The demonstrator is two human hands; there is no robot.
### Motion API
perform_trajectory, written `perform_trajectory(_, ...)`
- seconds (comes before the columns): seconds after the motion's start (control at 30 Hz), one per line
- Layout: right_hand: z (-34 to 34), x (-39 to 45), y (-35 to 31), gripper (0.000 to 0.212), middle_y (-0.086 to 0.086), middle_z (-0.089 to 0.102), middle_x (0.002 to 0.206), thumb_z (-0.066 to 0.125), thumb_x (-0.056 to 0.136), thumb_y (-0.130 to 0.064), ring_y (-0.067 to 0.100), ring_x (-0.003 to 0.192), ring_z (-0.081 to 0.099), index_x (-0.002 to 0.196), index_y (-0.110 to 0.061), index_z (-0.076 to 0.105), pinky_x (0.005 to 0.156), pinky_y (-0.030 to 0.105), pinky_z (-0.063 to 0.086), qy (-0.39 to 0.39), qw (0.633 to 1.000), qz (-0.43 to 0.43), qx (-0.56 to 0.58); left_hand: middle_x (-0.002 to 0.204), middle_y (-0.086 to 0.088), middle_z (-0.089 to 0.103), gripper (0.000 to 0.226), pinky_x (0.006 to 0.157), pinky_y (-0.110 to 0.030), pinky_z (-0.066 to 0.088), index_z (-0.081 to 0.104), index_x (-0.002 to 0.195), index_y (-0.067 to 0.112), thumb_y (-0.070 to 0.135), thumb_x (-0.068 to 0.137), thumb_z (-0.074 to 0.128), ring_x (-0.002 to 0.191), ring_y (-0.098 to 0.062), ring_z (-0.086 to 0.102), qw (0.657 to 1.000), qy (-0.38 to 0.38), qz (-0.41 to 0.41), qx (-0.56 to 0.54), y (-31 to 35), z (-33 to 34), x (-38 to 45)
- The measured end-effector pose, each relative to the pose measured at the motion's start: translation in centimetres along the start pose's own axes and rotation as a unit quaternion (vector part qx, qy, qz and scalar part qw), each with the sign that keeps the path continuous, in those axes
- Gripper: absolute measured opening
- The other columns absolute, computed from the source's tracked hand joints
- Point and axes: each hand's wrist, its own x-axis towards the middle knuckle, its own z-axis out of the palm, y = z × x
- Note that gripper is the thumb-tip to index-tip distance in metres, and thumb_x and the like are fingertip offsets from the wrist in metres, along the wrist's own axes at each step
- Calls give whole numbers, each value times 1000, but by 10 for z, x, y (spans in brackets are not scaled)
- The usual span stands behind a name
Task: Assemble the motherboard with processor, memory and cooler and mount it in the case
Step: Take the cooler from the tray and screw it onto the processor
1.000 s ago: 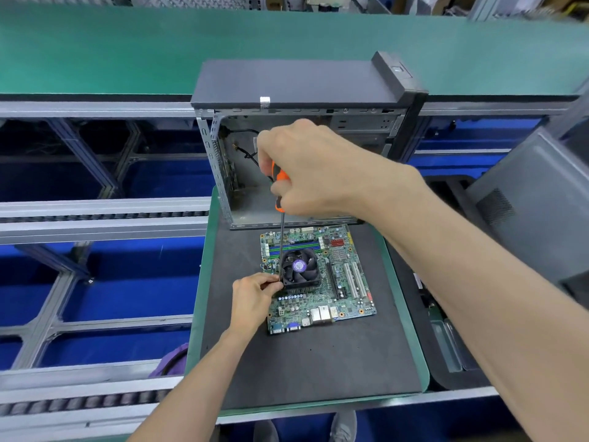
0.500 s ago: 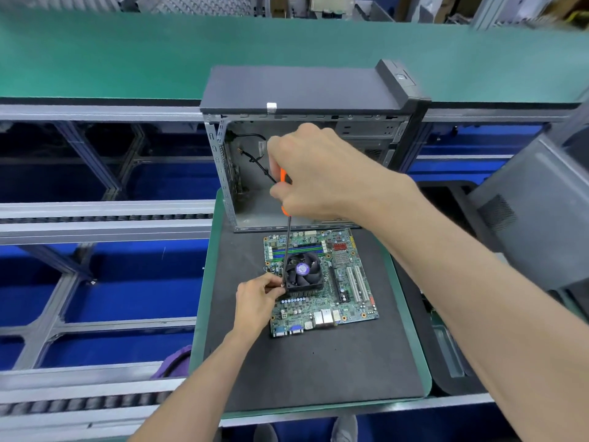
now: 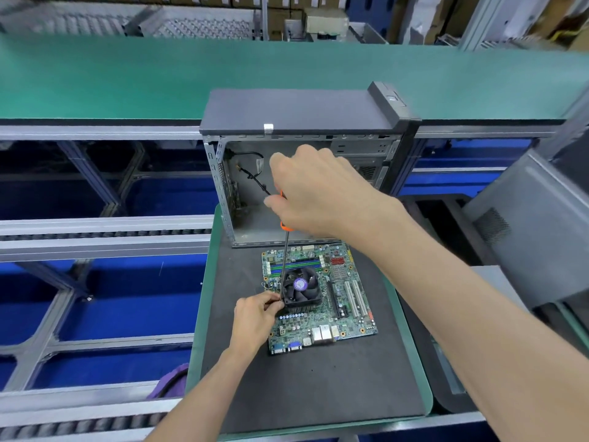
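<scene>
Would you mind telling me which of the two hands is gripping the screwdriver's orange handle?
The right hand, raised before the open case, grips it; the left hand only pinches the screwdriver shaft low beside the cooler.

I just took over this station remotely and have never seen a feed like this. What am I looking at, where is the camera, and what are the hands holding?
There is no machine here: a person works with two bare hands, and the single camera sits on their head, looking forward and down.

On a dark mat lies a green motherboard with a black fan cooler already on it. Behind it stands the open computer case, with no board in it yet.

The right hand grips the orange handle of a long screwdriver, held nearly upright. Its tip comes down at the cooler's near left corner, where the left hand pinches the shaft just above the tip. The screw itself is too small to see.
</scene>
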Motion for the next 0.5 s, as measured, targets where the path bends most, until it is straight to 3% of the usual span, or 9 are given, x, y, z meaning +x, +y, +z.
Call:
perform_trajectory(0.07, 1, -2, -2, 33, -1, 20, 69, 55, 95, -38, 32, 74, 34, 88, -14, 34, 64, 42, 30, 23, 999, 6, -30, 85, 8, 77, 10, 82, -23, 53, 80, 94, 15, 19, 85, 78, 75, -4, 69, 1000, 2, -1, -2, 0, -1, -1)
perform_trajectory(0.13, -1, -4, -1, 31, 2, 33, 73, 57, 91, -38, 34, 75, 41, 90, -14, 37, 64, 41, 32, 17, 1000, -2, -17, 84, 7, 77, 10, 82, -24, 54, 81, 93, 15, 19, 84, 78, 76, -5, 69, 1000, 2, 0, -7, 1, -1, -1)
perform_trajectory(0.2, -5, -5, 2, 26, 3, 48, 90, 60, 79, -27, 35, 84, 51, 96, -17, 44, 66, 40, 40, -15, 999, -19, 44, 85, 7, 78, 10, 82, -23, 54, 81, 93, 14, 19, 84, 79, 77, -5, 70, 1000, 1, -1, -8, 2, -1, 0)
perform_trajectory(0.3, -6, -2, 4, 29, 2, 54, 93, 60, 72, -17, 34, 86, 53, 99, -17, 48, 72, 44, 49, -53, 994, -26, 97, 87, 7, 78, 9, 82, -17, 52, 81, 91, 14, 18, 83, 80, 81, -4, 71, 1000, 3, -1, -14, 0, 0, 2)
perform_trajectory(0.5, 0, -1, 2, 28, -1, 29, 72, 57, 93, -36, 33, 74, 40, 93, -14, 40, 65, 40, 32, 11, 1000, 9, 1, 82, 10, 77, 5, 81, -28, 55, 80, 87, 15, 17, 83, 79, 77, -4, 70, 1000, 0, 9, -10, 0, -1, -2)
